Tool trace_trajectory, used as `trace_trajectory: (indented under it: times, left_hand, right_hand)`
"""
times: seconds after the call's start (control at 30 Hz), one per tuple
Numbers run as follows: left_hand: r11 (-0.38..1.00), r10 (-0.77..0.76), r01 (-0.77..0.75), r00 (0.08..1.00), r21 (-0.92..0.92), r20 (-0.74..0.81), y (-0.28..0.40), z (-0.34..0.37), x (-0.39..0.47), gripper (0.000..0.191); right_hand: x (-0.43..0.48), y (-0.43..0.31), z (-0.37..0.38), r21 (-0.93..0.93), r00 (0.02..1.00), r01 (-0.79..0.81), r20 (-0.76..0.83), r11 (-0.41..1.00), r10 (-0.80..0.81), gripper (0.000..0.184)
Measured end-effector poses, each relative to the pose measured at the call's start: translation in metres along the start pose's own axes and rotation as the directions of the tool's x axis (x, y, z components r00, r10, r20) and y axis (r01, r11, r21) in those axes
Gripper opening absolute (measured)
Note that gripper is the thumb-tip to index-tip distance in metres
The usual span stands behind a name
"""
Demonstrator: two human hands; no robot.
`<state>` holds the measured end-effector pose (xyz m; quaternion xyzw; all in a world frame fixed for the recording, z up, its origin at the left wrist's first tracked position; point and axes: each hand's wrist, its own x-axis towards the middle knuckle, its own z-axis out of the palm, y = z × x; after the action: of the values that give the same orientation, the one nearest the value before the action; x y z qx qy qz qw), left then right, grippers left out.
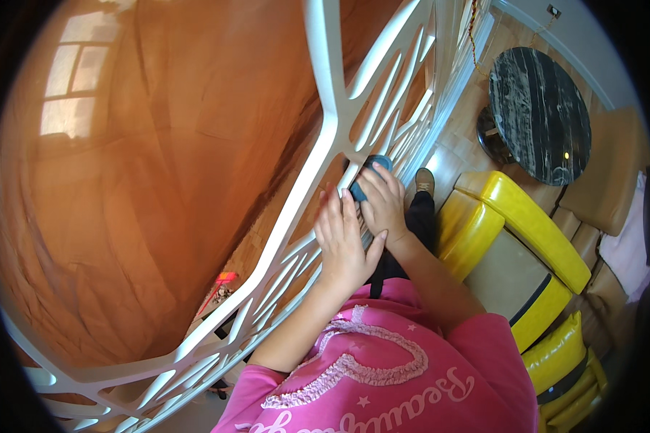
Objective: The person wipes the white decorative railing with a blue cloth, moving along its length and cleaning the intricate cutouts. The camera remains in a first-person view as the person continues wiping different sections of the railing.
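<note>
My right hand (382,203) is on a dark blue-grey cloth or pad (364,184), pressed near the edge of a white openwork lattice partition (330,132). Its fingers curl over the cloth at the partition's openings. To its left, my left hand (341,233) lies with fingers extended towards the lattice, its thumb near my right wrist. Nothing shows in its grasp. Behind the lattice spreads a large glossy brown-orange surface (157,162) with a window's reflection at its upper left. Part of the cloth is hidden under my right fingers.
A round black marble-patterned table (541,113) stands at the upper right on a wood floor (455,135). Yellow and tan padded seats (536,233) are close at my right. A cord (472,38) hangs by the partition. A red object (225,278) shows beyond the lattice.
</note>
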<state>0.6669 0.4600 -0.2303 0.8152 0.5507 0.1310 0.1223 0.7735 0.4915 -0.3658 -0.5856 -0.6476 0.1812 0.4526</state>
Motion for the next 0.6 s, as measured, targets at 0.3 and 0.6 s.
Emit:
trace_trajectory:
  times: [0.3,0.6]
  left_hand:
    - [0.996,-0.07,0.07,0.998,0.055,0.005,-0.005,0.017,0.015,0.101]
    - [0.989,-0.044,0.046,0.999,0.139,-0.015,-0.01,0.025,0.013,0.108]
  right_hand:
    - [0.017,-0.008,-0.011,0.153,0.996,-0.053,-0.059,0.987,0.063,0.047]
    - [0.017,0.019,-0.012,0.331,0.997,-0.031,0.082,0.943,0.004,0.053]
